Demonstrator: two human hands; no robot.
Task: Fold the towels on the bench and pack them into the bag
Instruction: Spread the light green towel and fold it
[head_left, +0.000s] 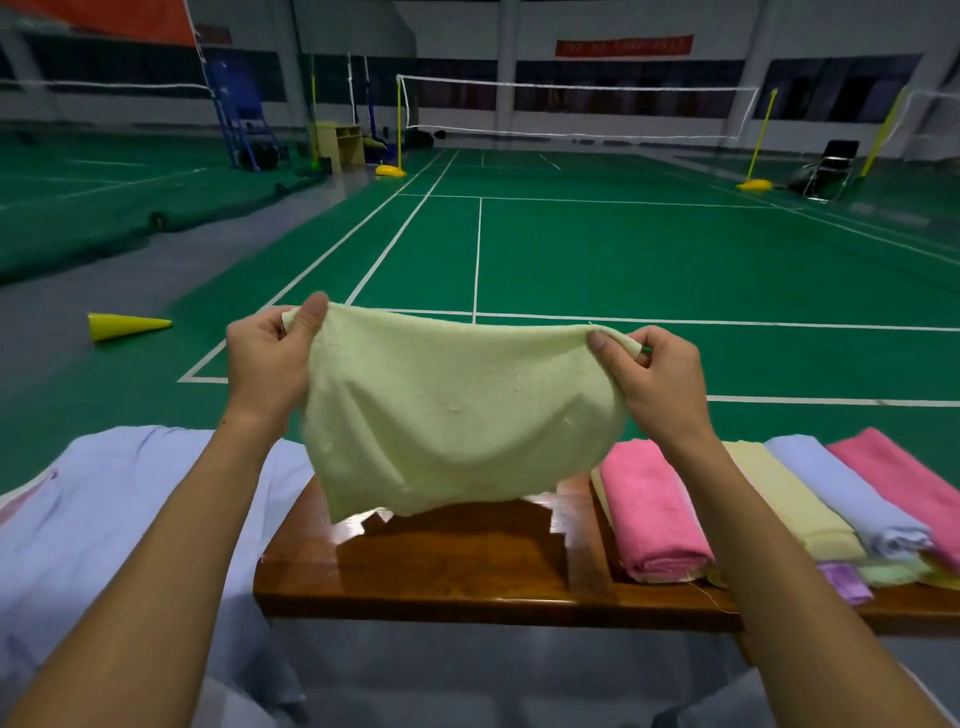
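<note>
**Pale green towel up in the air, plenty left to fold**

Nearest the camera: bare wooden bench (467, 571) top, with a lavender fabric thing (104, 519) draped at the left end – maybe the bag, can't tell for sure. Off to the right on the bench, a row of towels already folded or rolled: pink towel (654, 514), a cream one (789, 504), a lavender one (852, 493), another pink (904, 478), sitting on what looks like more cloth underneath. Nothing visibly packed yet, so probably mid-task – folding partly done, packing still ahead.

A bit further out, above the bench: green towel (457, 410) held up and spread, hanging clear of the wood. Left hand (270, 358) pinching the top left corner, thumb pressed over the front, other fingers curled behind. Right hand (654, 374) pinching the top right corner the same way. Top edge sagging slightly between the two grips, lower edge dangling loose just over the bench.

Beyond all that: green badminton court (623, 249), a yellow cone (124, 326) lying on its side, net (571, 106) at the back.
</note>
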